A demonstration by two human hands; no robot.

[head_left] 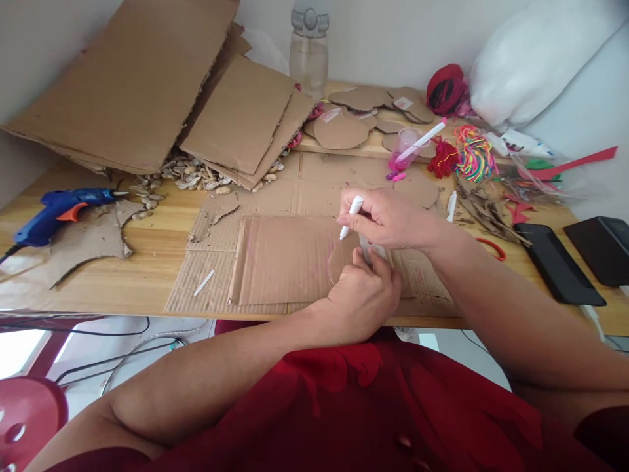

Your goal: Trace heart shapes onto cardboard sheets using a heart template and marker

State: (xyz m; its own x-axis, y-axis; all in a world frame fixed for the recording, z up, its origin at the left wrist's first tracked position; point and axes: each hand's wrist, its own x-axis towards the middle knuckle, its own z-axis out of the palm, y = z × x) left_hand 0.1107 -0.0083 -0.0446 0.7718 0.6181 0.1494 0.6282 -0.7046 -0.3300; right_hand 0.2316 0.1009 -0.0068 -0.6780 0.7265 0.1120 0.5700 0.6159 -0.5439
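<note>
My right hand (388, 216) is closed around a white marker pen (350, 219), its tip pointing down at the upper edge of a round cardboard piece (339, 259). That piece lies flat on a rectangular cardboard sheet (282, 259). With fingers curled, my left hand (366, 292) presses the round piece against the sheet and covers much of it. A faint pinkish line shows beside the round piece's left edge. Both hands are close together, the right above the left.
A blue glue gun (63, 211) lies at the left near stacked cardboard sheets (132, 78) and peanut shells (191, 172). Cut cardboard rounds (341, 128) and a water bottle (309, 56) stand behind. Colourful yarn (476, 154) and a black phone (560, 263) are at the right.
</note>
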